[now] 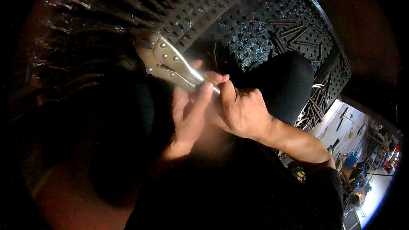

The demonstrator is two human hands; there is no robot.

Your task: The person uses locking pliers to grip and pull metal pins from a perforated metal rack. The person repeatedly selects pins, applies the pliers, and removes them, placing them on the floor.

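Note:
A pair of silver locking pliers (174,61) with round rivets lies slanted across the middle of the view, its jaw end toward the upper left. My left hand (191,113) is closed around the handle end, thumb laid along the metal. At the lower tip of the handle, the curled fingers of my right hand (247,108) close on the pliers' end. Whether those fingers pinch a screw there is hidden. What the jaws meet at the upper left is too dark to make out.
Beyond my dark-clothed knee (289,83) stands a perforated metal bin (326,17) holding dark rods (292,32) and shiny bits. More rods (315,104) lie heaped at its right. Long dark bars (115,4) fill the upper left. Cluttered tools and parts (358,157) lie at the lower right.

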